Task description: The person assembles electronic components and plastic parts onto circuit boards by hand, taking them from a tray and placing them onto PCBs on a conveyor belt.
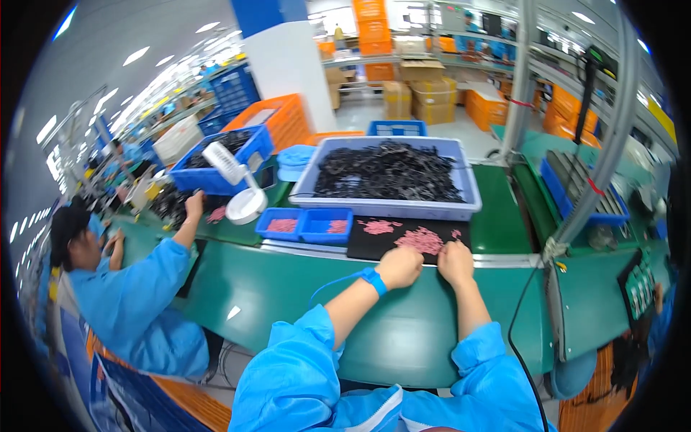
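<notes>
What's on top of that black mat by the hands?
Little pink pieces lie on the black mat: one bigger heap and smaller clusters. The mat under the heap is covered and can't be seen.

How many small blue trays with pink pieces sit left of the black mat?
2. The left tray is farther from the black mat; the right tray sits between them. I see no others there.

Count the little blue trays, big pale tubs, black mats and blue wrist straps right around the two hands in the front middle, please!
Small blue trays: 2
Big pale-blue tub: 1
Black mat: 1
Blue wrist strap: 1
Total: 5
</notes>
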`<state>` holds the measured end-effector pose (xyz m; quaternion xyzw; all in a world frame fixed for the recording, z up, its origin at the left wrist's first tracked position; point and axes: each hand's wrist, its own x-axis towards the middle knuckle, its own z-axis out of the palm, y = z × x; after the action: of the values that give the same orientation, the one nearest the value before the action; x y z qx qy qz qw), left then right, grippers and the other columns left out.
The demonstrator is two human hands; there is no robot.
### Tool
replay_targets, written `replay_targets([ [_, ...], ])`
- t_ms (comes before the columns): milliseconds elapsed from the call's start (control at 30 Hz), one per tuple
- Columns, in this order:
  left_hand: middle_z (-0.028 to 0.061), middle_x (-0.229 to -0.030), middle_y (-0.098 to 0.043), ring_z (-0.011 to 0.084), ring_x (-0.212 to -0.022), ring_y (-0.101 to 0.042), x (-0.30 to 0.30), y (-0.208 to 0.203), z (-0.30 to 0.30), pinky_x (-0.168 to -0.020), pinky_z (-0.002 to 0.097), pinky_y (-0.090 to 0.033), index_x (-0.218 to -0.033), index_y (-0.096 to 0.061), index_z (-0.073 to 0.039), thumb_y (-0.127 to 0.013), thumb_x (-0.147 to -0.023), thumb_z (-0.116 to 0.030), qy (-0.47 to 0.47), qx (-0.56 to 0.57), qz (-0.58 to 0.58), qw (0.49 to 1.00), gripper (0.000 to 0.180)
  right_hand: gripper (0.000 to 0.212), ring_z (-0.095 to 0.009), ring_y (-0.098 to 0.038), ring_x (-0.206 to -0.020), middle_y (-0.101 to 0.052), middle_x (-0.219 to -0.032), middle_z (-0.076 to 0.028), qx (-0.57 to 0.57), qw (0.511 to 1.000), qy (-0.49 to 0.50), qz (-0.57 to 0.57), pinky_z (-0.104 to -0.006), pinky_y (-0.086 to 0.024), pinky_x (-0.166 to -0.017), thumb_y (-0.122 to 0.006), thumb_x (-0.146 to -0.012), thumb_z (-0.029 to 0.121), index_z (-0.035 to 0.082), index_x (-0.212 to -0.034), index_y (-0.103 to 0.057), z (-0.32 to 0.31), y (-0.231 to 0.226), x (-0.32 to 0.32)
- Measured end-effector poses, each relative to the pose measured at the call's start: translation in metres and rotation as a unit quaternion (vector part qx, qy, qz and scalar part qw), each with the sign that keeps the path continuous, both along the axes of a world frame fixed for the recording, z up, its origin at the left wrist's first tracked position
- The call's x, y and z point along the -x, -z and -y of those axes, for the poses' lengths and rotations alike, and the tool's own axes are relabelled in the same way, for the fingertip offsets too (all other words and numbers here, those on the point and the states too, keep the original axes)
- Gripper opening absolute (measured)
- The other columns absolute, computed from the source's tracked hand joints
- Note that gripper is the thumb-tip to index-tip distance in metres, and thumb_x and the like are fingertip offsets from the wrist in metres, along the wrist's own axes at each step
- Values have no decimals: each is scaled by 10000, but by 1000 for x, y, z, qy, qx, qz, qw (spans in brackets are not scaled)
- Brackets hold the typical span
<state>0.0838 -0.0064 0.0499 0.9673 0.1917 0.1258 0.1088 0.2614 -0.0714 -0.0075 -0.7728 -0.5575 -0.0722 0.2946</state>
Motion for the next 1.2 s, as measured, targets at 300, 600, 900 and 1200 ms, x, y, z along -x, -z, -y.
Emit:
replay_targets([
  [300,129,-765,-632,303,-762,-630,100,40,16,-679,411,-503,-707,-632,-41,-651,-719,-116,-98,168,96,976,78,99,-382,-592,-779,-608,-808,-195,-3,1000,-10,-1,-473,-478,-717,-645,-781,122,27,-759,-623,-1,8,-10],
  [600,133,-795,-652,319,-802,-633,104,56,26,-711,435,-505,-710,-653,-59,-636,-717,-104,-163,177,209,948,49,56,-389,-557,-813,-564,-827,-196,5,998,-47,43,-482,-445,-716,-581,-800,53,21,-759,-559,4,21,-16],
  [900,138,-822,-587,335,-837,-571,76,59,33,-737,435,-456,-742,-576,-43,-611,-771,-108,-155,206,338,905,79,142,-88,-528,-678,-574,-823,-40,38,888,-192,-417,-225,-404,-571,-496,-971,169,52,-891,-508,32,19,64],
  [1200,124,-738,-564,328,-781,-559,74,66,37,-664,438,-439,-627,-552,-61,-593,-721,-96,-188,178,343,903,109,181,-90,-578,-820,-627,-996,-84,-65,802,-227,-549,-204,-400,-636,-432,-1015,246,66,-998,-437,40,36,101],
])
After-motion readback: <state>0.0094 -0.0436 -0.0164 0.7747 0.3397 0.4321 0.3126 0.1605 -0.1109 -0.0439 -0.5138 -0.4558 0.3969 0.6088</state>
